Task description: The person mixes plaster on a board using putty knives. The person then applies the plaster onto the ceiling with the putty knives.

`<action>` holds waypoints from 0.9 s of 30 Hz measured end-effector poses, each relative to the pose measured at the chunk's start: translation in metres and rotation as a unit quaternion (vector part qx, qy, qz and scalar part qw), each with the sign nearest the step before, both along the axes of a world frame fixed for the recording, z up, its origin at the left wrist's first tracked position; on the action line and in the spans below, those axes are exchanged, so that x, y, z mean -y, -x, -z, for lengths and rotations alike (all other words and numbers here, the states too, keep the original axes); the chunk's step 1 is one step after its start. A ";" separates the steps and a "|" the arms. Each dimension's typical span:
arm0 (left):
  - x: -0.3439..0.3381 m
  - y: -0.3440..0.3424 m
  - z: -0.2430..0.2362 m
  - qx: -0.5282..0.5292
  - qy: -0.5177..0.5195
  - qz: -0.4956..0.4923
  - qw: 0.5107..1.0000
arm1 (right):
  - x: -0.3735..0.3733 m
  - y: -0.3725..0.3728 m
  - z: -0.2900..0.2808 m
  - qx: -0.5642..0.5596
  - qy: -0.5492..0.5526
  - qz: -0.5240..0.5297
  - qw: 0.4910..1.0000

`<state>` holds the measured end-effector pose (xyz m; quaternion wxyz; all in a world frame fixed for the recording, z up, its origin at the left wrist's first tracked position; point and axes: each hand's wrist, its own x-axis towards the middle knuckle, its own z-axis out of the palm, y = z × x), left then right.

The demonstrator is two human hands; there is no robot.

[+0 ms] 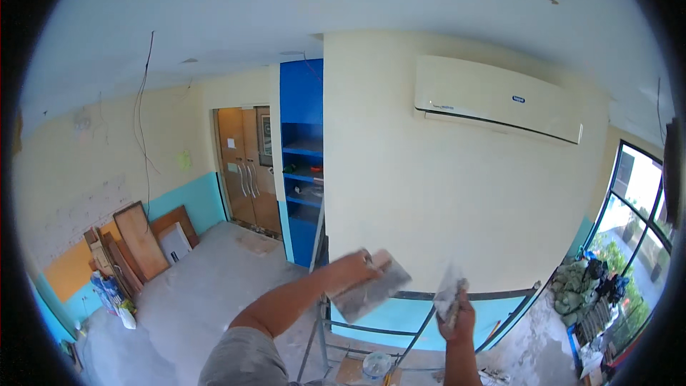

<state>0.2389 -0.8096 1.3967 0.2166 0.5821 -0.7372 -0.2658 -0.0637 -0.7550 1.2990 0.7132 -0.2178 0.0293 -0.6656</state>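
My left hand (350, 271) reaches out from a grey sleeve, fingers wrapped round the handle of a flat rectangular plastering trowel (368, 299). Its grey plate is smeared and tilts downward in front of the cream wall (386, 186). To the right, my right hand (459, 320) is raised and grips a putty knife (448, 290) with its blade upward. That blade is pale and blurred, so any filler on it cannot be made out. The two tools are apart, and neither visibly touches the wall.
Metal scaffold bars (379, 329) stand below my hands, with a round clear tub (376, 364) lower down. An air conditioner (496, 100) hangs high on the wall. Wires (144, 107) dangle at left, above leaning boards (141, 239). Covered bundles (575, 289) lie by the right window.
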 end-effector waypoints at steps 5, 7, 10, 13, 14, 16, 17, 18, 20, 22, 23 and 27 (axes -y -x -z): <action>0.106 -0.108 -0.104 -0.010 0.355 -0.156 0.922 | -0.007 0.022 -0.020 -0.029 0.003 0.049 0.998; 0.080 -0.114 -0.202 0.210 0.502 -0.217 0.811 | -0.013 0.038 0.011 -0.027 -0.017 0.069 0.997; 0.072 -0.141 -0.307 0.136 0.602 -0.365 0.697 | -0.026 0.031 0.027 -0.059 -0.104 0.132 0.984; 0.038 -0.148 -0.396 0.147 0.663 -0.400 0.615 | -0.033 0.040 0.063 -0.036 -0.099 0.121 0.987; 0.033 -0.153 -0.419 0.157 0.674 -0.412 0.593 | -0.047 0.030 0.050 -0.038 -0.171 0.142 0.974; 0.023 -0.146 -0.457 0.160 0.689 -0.418 0.570 | -0.045 0.038 0.065 -0.036 -0.238 0.170 0.956; 0.012 -0.138 -0.472 0.161 0.679 -0.427 0.575 | -0.028 0.063 0.113 0.099 -0.200 0.090 0.971; 0.009 -0.133 -0.483 0.164 0.668 -0.435 0.582 | -0.017 0.084 0.152 0.231 -0.158 0.007 0.960; 0.007 -0.132 -0.501 0.160 0.679 -0.425 0.577 | -0.008 0.100 0.191 0.220 -0.147 -0.024 0.964; 0.000 -0.129 -0.507 0.157 0.690 -0.415 0.573 | 0.006 0.110 0.222 0.300 -0.134 -0.060 0.943; -0.005 -0.126 -0.506 0.122 0.709 -0.406 0.564 | -0.002 0.096 0.201 0.053 -0.112 0.081 0.989; -0.062 -0.134 -0.527 -0.262 0.744 -0.197 0.582 | -0.015 0.086 0.175 0.185 -0.179 -0.006 0.966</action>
